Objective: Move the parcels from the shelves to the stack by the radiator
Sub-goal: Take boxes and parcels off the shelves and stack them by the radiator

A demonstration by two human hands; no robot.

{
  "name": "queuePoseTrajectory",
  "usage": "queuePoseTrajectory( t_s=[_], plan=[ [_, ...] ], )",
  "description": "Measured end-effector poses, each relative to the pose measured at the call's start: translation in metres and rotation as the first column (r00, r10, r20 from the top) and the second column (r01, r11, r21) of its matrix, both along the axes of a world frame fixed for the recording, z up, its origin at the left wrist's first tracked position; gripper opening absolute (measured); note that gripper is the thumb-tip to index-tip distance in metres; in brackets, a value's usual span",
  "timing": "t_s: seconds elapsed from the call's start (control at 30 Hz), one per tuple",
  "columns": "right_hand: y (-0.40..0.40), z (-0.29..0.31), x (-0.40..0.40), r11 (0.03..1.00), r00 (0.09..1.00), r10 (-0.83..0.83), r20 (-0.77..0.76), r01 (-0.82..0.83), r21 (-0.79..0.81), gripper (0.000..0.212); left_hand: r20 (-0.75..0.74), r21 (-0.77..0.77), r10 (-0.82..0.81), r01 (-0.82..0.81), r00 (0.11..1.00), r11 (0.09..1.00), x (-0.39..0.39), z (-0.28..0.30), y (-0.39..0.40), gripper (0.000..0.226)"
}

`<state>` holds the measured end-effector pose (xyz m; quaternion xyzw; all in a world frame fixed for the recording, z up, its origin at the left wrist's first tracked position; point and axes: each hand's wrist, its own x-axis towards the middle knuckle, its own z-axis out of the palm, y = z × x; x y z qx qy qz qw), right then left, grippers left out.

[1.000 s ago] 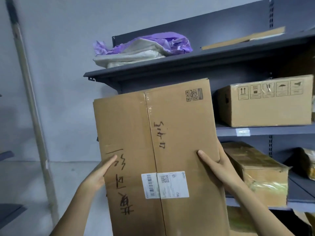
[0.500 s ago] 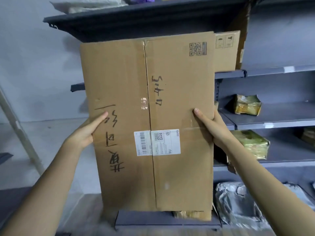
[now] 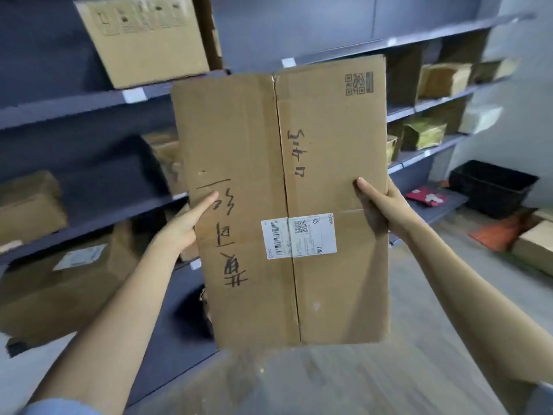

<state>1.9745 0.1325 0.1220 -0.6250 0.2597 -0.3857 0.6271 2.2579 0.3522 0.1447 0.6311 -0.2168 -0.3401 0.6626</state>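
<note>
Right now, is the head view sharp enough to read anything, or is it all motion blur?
Head view: the held cardboard box and its white label are fairly sharp; the shelves, shelved parcels and floor smear with motion blur, and the wide lens bends the shelf lines. Even light, no glare.

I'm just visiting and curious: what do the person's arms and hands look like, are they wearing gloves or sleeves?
No gloves: the left hand and right hand are bare, as are both forearms. A bit of light blue sleeve shows at the left arm's upper end. No watch or rings visible.
</note>
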Motion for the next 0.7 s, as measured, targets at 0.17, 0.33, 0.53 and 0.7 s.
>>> queuePoseTrajectory(
  t_s=[0.17,0.33,0.53,0.7],
  plan=[
    [-0.102,-0.035,-0.161,0.936,0.939,-0.34,-0.049,0.343,0.075,0.041,-0.052,0.065,-0.327,0.33,0.944,0.942,-0.104,-0.031,-0.207,0.065],
    [-0.18,-0.049,-0.325,0.802,0.809,-0.578,-0.107,0.588,0.109,0.036,-0.128,0.143,-0.601,0.614,0.789,0.776,-0.247,-0.065,-0.396,0.061],
    [-0.27,-0.046,-0.453,0.71,0.714,-0.671,-0.2,0.696,0.104,0.036,-0.245,0.145,-0.759,0.797,0.603,0.587,-0.378,-0.104,-0.559,0.075],
    [-0.363,-0.055,-0.486,0.719,0.726,-0.648,-0.232,0.683,0.128,0.035,-0.279,0.156,-0.736,0.786,0.617,0.599,-0.406,-0.134,-0.662,0.109]
  ],
)
